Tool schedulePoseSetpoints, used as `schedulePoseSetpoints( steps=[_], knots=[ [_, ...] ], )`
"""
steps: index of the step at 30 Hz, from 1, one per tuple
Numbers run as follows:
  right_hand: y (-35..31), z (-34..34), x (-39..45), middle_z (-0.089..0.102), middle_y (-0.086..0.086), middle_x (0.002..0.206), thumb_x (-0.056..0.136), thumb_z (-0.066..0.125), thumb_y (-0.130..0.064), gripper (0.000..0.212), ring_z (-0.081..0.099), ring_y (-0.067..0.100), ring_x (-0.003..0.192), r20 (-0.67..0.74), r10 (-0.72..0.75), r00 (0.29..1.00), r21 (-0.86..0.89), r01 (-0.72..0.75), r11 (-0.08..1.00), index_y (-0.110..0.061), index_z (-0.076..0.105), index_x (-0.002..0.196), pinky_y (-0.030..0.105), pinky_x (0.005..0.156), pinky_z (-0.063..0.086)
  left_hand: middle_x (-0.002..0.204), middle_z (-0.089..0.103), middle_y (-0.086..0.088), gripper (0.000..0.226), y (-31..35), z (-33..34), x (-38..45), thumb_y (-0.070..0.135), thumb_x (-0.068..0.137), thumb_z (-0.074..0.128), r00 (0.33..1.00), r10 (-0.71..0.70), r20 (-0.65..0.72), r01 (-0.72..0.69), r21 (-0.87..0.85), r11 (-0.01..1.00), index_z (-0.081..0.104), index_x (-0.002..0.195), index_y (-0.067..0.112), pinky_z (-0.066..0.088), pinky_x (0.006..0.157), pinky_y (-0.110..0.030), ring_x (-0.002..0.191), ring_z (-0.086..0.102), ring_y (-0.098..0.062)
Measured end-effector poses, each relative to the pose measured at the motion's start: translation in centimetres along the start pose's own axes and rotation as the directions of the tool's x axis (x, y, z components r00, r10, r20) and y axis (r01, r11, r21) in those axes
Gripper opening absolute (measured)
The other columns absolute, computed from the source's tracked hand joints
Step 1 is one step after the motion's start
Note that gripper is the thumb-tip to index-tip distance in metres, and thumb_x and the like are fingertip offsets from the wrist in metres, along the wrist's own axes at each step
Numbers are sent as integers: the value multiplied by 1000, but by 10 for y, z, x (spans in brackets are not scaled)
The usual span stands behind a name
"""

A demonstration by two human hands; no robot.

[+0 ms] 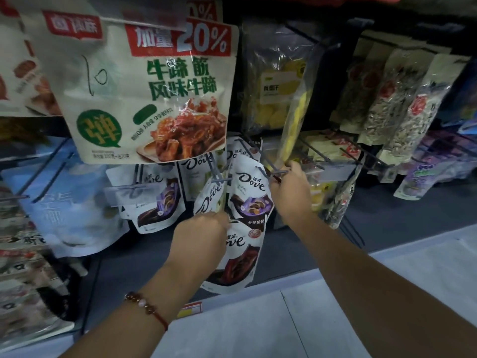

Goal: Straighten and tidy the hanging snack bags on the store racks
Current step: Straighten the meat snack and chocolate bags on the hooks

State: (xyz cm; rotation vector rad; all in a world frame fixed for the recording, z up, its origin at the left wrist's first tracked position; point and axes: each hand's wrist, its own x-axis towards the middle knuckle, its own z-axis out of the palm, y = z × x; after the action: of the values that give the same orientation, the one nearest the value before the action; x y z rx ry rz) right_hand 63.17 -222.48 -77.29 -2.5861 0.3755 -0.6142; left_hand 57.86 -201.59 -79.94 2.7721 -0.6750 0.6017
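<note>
Several white Dove chocolate bags hang on metal pegs in the middle of the rack. My left hand [200, 235] grips the lower edge of a tilted Dove bag [209, 198]; a second Dove bag [238, 257] hangs below it, partly behind my hand. My right hand [290, 192] holds the upper right corner of a purple-printed Dove bag [250, 192] at the tip of a peg [277, 172]. My fingertips are hidden behind the bags.
A large beef-tendon snack bag [144, 91] hangs at upper left, over the Dove row. Clear bags of yellow dried fruit [278, 78] and seed packs [402, 99] hang at right. Pale blue bags [64, 202] hang at left. The grey floor [335, 319] lies below.
</note>
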Motion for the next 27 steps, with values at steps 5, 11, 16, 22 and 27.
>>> schedulePoseSetpoints(
  steps=[5,11,16,22,27],
  knots=[
    [7,6,-17,49,7,126,98,51,-21,22,51,26,110,-48,-77,996,21,78,997,-5,65,101,38,93,44,48,49,3,40,-5,-3,-6,4,55,87,999,-2,35,2,8,1000,51,59,18,28,38,-21,38,44,-20],
    [8,-6,-35,58,3,82,103,40,-21,14,55,23,70,30,-44,999,121,40,992,-14,50,110,34,57,38,49,48,4,45,-11,-6,-8,4,67,80,1000,-22,-11,22,-10,1000,40,62,22,22,41,-21,40,42,-19],
    [14,-19,-48,64,10,82,99,37,-7,29,58,27,67,75,-109,991,10,108,994,-20,52,121,40,59,47,53,55,3,23,-13,-7,-12,5,74,75,1000,-14,4,15,-47,999,57,66,18,27,41,-22,44,50,-21],
    [21,-33,-62,65,11,78,98,42,-16,20,58,28,69,43,-170,985,-25,171,985,-12,62,100,40,61,51,58,55,2,27,-14,-3,-13,18,90,62,1000,5,-23,-7,-91,996,50,67,19,30,47,-26,49,46,-21],
    [2,-46,-67,70,-3,82,93,59,-27,13,60,13,70,167,-207,964,13,207,978,-19,69,96,30,62,47,84,68,1,20,-11,-12,-15,25,97,48,996,-3,90,15,-136,991,65,90,19,50,64,-33,77,63,-24]
  ],
)
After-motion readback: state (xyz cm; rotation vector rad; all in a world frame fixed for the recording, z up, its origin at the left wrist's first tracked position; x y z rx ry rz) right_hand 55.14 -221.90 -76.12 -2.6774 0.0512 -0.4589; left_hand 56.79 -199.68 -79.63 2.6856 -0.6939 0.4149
